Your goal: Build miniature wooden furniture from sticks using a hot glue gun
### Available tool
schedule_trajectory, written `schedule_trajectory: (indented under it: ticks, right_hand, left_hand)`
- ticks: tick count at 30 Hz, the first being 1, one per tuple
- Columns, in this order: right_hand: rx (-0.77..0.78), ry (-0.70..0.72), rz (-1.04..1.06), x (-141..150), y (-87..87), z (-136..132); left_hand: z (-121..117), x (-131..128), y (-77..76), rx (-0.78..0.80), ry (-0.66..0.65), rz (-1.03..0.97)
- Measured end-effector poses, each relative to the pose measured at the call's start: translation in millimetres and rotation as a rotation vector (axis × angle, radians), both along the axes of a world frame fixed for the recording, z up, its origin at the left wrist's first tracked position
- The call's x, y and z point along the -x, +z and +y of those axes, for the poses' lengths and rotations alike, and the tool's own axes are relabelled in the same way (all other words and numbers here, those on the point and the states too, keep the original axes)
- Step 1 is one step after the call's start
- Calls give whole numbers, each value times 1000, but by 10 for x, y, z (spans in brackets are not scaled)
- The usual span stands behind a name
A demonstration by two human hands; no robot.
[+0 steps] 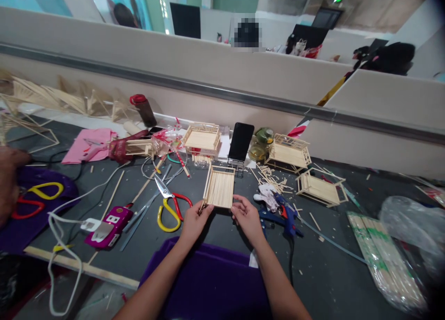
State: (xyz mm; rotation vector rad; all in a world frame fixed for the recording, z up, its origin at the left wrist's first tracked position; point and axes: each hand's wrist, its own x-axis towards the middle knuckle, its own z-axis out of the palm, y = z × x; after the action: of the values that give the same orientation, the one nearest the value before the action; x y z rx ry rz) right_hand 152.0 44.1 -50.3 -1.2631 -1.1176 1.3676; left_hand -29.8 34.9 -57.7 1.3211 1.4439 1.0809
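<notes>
A small wooden-stick model bed, with a slatted top and raised rails, is held between my two hands above the dark table. My left hand is closed on its near left corner, thumb and fingers pinching the frame. At the near right corner my right hand grips it with the thumb in front. Scissors with one red and one yellow handle lie open to the left. A blue glue gun rests to the right, beside a crumpled white tissue.
Similar stick models stand at the back. A phone leans on a stand. Loose short sticks lie right of centre. A magenta power strip with white cable sits left; packed sticks lie right. Another person's hand shows far left.
</notes>
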Motion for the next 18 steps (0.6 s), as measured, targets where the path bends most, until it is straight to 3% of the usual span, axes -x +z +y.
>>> schedule_trajectory:
  ticks: [9,18]
  right_hand:
    - [-47,-96,25,101,-38,-72]
    - [-48,-86,34,98,-44,-74]
  left_hand:
    - [-23,-5,16,6,13,-27]
    - [-32,-18,13,6,33,-14]
